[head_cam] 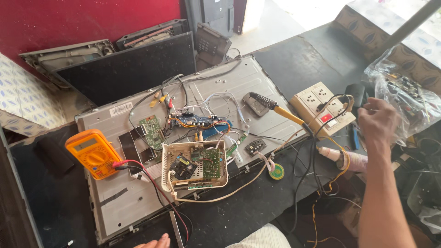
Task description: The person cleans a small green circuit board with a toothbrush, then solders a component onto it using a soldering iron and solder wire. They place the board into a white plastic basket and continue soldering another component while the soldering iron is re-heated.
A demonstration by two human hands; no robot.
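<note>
My right hand (378,120) reaches out to the right, fingers apart, holding nothing, just beside a clear plastic bag (404,94) with circuit boards in it and next to a beige socket board (324,109). Only the fingertips of my left hand (154,242) show at the bottom edge, near the front rim of a grey metal display back panel (138,193). On that panel lie a beige open case with a green circuit board (195,166), a blue board with wires (198,121) and a yellow-handled soldering iron (275,107).
An orange multimeter (92,154) with red and black leads rests on the panel's left. A solder spool (276,171) lies on the black tabletop. Dark flat screens (128,69) lean against a red wall behind. Tangled cables hang off the right front.
</note>
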